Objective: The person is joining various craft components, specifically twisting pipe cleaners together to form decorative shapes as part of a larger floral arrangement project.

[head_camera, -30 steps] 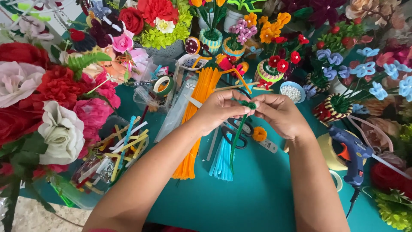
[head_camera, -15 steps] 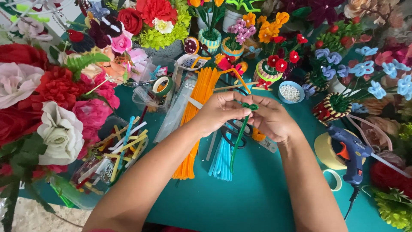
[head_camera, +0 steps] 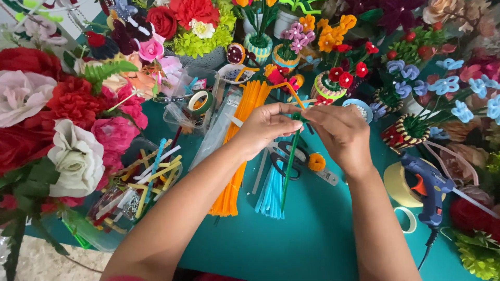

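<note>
Green fuzzy pipe-cleaner stem (head_camera: pixel 289 165) is pinched at its top end between left hand (head_camera: pixel 266 129) and right hand (head_camera: pixel 339 134), hanging over teal table (head_camera: pixel 323 234). Orange pipe-cleaner bundle (head_camera: pixel 240 140) and blue glue gun (head_camera: pixel 430 188) are seen nearby.

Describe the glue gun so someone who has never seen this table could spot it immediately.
Start at the teal table and go to its right edge, past the right hand. The glue gun lies there beside a roll of cream tape. It is the only blue tool, pistol-shaped with an orange trigger and a dark cord trailing toward the viewer.
</note>
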